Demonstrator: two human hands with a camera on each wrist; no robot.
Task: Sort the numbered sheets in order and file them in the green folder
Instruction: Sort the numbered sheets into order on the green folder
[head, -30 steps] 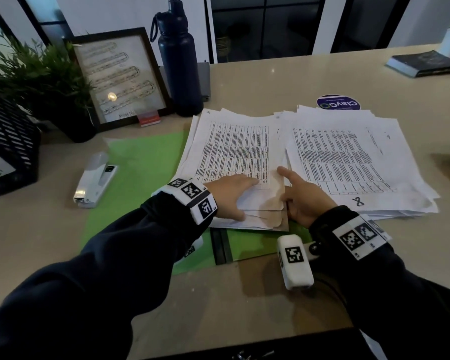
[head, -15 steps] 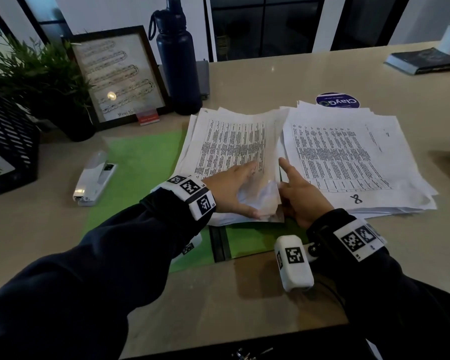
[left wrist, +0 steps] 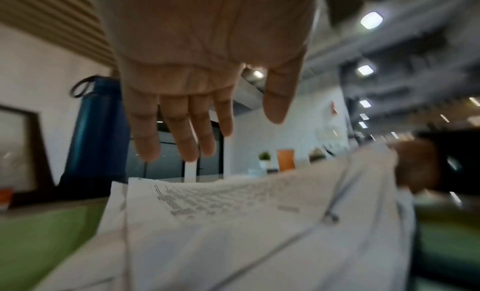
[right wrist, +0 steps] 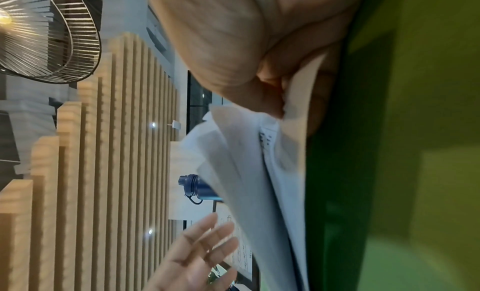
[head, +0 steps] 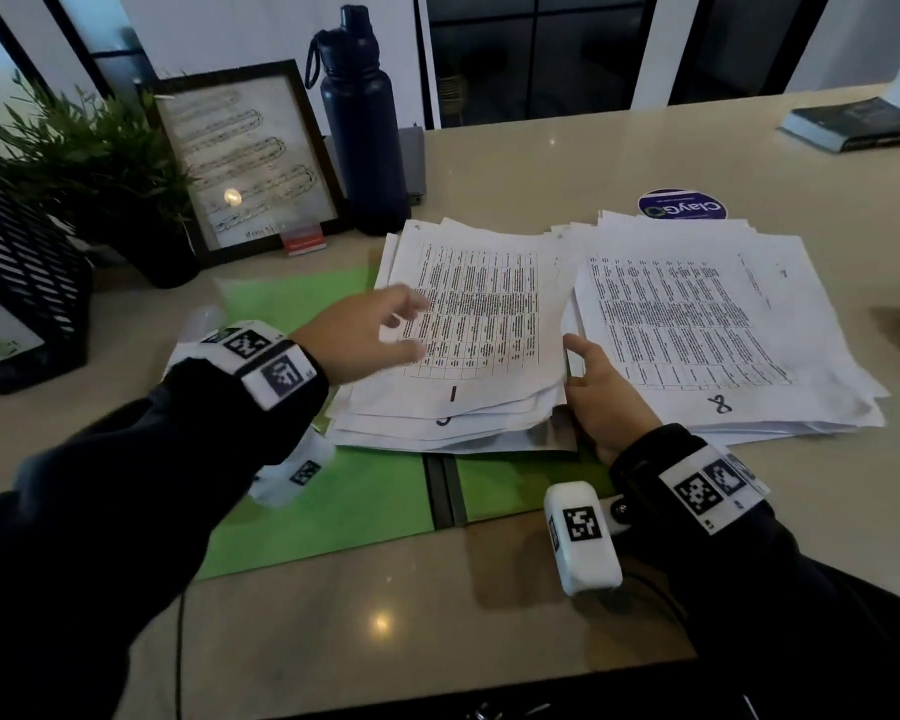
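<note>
Hovering over the sorted stack (head: 468,324), the left hand (head: 357,330) was open, fingers spread. Just right, the right hand (head: 601,394) pinched its edge; squaring the fanned sheets first seemed wise. White printed pages, topped "1", lay on the green folder (head: 333,501).

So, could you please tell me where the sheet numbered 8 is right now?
In the head view, the sheet numbered 8 tops the right-hand paper pile, just right of the right hand and near the round ClayGo sticker.
</note>
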